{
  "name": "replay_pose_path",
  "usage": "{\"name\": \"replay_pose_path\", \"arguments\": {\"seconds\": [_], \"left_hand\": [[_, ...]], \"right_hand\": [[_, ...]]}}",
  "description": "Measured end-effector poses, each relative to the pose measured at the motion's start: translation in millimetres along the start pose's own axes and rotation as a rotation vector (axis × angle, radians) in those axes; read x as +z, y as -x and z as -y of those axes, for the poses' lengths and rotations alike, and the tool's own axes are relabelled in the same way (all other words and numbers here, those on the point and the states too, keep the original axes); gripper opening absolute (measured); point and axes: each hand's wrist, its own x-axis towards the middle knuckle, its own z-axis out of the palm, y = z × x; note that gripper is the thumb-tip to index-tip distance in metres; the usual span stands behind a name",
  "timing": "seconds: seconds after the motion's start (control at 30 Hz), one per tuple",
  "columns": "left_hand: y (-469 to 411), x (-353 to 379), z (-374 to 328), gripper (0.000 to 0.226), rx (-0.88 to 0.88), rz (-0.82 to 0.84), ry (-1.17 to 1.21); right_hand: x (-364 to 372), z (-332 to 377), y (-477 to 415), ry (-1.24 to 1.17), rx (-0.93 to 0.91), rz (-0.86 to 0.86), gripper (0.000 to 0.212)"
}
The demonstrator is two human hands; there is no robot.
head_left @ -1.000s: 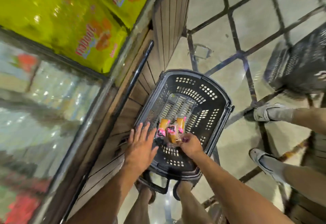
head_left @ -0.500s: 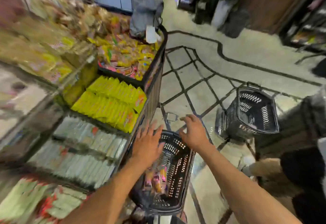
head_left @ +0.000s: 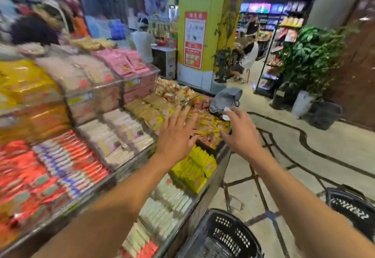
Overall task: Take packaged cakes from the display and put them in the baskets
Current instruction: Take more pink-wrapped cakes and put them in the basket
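Note:
Both arms stretch forward over the tiered display (head_left: 121, 119) of packaged snacks and cakes. My left hand (head_left: 175, 134) hovers with fingers spread, holding nothing, above the yellow and orange packets (head_left: 211, 130) at the display's far end. My right hand (head_left: 240, 131) is beside it, fingers loosely bent and empty, above the display's right edge. A black plastic basket (head_left: 221, 235) stands on the floor at the bottom, below my right arm; its inside is mostly cut off. A second black basket (head_left: 353, 209) sits on the floor at the right edge.
Rows of yellow packs (head_left: 194, 168), white packs (head_left: 168, 203) and red packs (head_left: 24, 176) fill the lower tiers. A grey bag (head_left: 225, 99) lies on the display's far corner. A green pillar (head_left: 205, 28), potted plants (head_left: 312, 58) and people stand beyond. Tiled floor opens to the right.
The view has swung up from the basket to the display. Both hands have left the basket, where the cakes were dropped, and risen over the far packets, empty.

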Motion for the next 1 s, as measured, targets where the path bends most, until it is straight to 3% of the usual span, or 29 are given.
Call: {"name": "replay_pose_path", "arguments": {"seconds": [0.23, 0.5, 0.6, 0.83, 1.0], "left_hand": [[86.4, -105.1, 80.1, 0.070, -0.220, -0.079, -0.264], [246.9, -228.4, 136.2, 0.077, -0.498, -0.040, -0.499], [312.2, -266.0, 151.8, 0.076, -0.603, 0.005, -0.595], [459.3, -345.1, 172.3, 0.070, -0.816, 0.066, -0.669], [565.3, -378.7, 185.5, 0.068, -0.846, 0.103, -0.655]], "right_hand": [[-3.9, 119.1, -5.8, -0.157, -0.283, -0.023, 0.062], [13.0, 278.8, 47.4, -0.415, -0.608, -0.007, 0.055], [22.2, 337.9, 72.6, -0.450, -0.714, 0.069, 0.066], [35.8, 468.5, 155.3, -0.524, -0.864, 0.200, 0.063], [42.7, 549.6, 233.7, -0.575, -0.955, 0.278, 0.050]]}}
